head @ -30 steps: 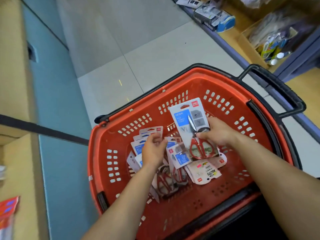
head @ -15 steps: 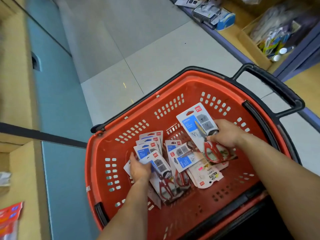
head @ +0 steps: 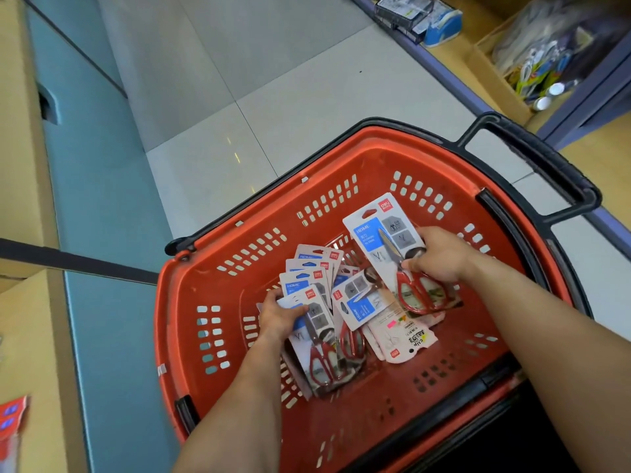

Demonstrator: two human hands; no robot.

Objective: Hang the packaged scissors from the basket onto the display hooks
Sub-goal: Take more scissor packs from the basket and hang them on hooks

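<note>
Shop aisle floor (head: 273, 80), red basket (head: 222, 295): second pack (head: 319, 336) now gripped.
Left hand (head: 278, 314), now at 8 o'clock, curls its fingers round it; right hand (head: 440, 254), 2 o'clock, still pinches raised pack (head: 375, 230). Two ready for hooks.

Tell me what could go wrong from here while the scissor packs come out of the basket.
1. The right hand grips the raised pack down by the scissor handles, so the card top may flop or bend, making it awkward to thread onto a hook.
2. The left hand grips the front pack of an overlapping fan of packs; lifting it may drag neighbours along or scatter them in the basket.
3. With both hands full, neither may be free to steady a hook.
</note>
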